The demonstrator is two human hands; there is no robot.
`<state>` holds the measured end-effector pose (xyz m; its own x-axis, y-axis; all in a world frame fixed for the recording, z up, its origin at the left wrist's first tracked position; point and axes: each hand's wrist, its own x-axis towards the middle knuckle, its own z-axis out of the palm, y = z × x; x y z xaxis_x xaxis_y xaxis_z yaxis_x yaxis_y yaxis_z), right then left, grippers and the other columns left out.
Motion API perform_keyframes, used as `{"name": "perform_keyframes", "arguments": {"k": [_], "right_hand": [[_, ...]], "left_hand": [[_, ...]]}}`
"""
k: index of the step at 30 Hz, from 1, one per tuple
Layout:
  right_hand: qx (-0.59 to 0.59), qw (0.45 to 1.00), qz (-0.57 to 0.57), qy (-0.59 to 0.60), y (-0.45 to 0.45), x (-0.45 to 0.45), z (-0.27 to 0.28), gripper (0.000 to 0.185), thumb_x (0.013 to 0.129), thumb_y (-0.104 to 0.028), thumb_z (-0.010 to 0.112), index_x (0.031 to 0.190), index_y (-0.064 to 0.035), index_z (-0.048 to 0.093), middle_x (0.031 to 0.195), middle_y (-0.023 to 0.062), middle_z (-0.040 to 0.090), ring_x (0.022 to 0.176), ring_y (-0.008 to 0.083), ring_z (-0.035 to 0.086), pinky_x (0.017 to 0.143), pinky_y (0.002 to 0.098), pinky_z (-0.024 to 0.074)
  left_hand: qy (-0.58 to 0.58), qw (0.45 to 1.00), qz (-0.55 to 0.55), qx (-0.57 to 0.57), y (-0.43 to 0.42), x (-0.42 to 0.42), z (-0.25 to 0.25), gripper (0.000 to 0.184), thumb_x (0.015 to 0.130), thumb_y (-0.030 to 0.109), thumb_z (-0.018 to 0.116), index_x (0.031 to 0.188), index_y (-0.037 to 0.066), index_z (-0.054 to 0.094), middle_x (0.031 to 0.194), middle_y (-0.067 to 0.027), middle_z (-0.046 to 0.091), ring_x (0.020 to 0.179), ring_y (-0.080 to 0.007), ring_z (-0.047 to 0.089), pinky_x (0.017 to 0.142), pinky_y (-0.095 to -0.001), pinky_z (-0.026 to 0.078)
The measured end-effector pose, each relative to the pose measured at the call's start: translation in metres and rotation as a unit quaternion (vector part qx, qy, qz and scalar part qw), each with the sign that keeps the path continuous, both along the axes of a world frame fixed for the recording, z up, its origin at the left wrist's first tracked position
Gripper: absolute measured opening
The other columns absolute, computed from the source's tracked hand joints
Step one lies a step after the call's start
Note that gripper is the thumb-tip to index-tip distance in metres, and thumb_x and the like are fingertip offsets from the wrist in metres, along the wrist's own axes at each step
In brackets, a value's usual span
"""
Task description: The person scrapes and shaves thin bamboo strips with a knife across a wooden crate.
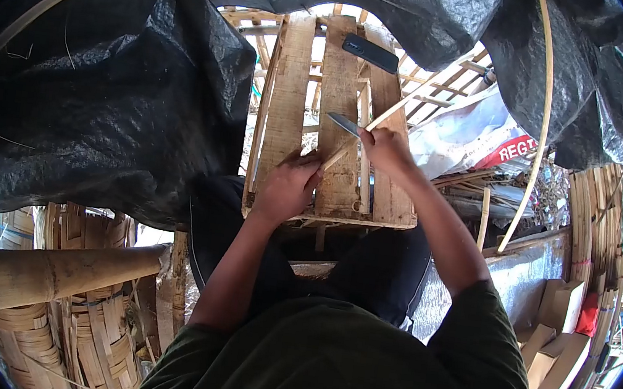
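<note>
My left hand is closed around the lower end of a thin pale bamboo strip, close to the front of a slatted wooden bench. The strip slants up to the right, past the far slats. My right hand grips a knife, its handle hidden in the fist and its blade pointing up to the left. That fist is right against the strip, partway along it. Farther back, a dark phone lies tilted across the slats.
Black plastic sheeting hangs at the left and overhead. A thick bamboo pole and woven bamboo baskets stand lower left. Cardboard boxes and bundled bamboo strips are at the right, near a white-and-red sack.
</note>
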<state>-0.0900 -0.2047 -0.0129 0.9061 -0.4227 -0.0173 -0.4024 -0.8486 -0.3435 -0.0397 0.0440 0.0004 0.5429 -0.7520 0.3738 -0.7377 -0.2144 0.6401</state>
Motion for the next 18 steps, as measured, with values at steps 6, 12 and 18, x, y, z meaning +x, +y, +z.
{"name": "perform_keyframes", "arguments": {"k": [6,12,18], "right_hand": [[-0.035,0.990,-0.120,-0.069,-0.049,0.013,-0.025,0.051,0.103,-0.040,0.042,0.084,-0.0005,0.068,0.070,0.0236,0.066,0.063,0.0373,0.067,0.063,0.0494,0.0559],[0.056,0.994,-0.087,0.042,-0.048,-0.004,0.010,0.060,0.099,-0.050,0.046,0.088,0.0048,0.069,0.076,0.0289,0.066,0.076,0.0441,0.068,0.070,0.0507,0.0542],[-0.018,0.994,-0.106,-0.010,-0.041,-0.002,-0.003,0.051,0.099,-0.041,0.046,0.089,0.0035,0.069,0.085,0.0314,0.066,0.086,0.0477,0.066,0.079,0.0548,0.0515]], "left_hand": [[-0.019,1.000,-0.005,0.005,-0.001,0.004,-0.006,0.015,0.094,0.013,0.059,0.098,-0.001,0.063,0.100,-0.0200,0.067,0.097,-0.0412,0.061,0.085,-0.0473,0.051],[0.024,0.998,0.022,0.060,0.000,0.002,0.004,0.019,0.095,0.018,0.056,0.095,0.002,0.066,0.088,-0.0198,0.066,0.091,-0.0395,0.062,0.101,-0.0449,0.047],[-0.021,0.999,0.038,0.018,0.004,-0.010,0.001,0.026,0.089,0.028,0.069,0.092,0.002,0.071,0.122,-0.0130,0.066,0.129,-0.0335,0.051,0.114,-0.0443,0.035]]}}
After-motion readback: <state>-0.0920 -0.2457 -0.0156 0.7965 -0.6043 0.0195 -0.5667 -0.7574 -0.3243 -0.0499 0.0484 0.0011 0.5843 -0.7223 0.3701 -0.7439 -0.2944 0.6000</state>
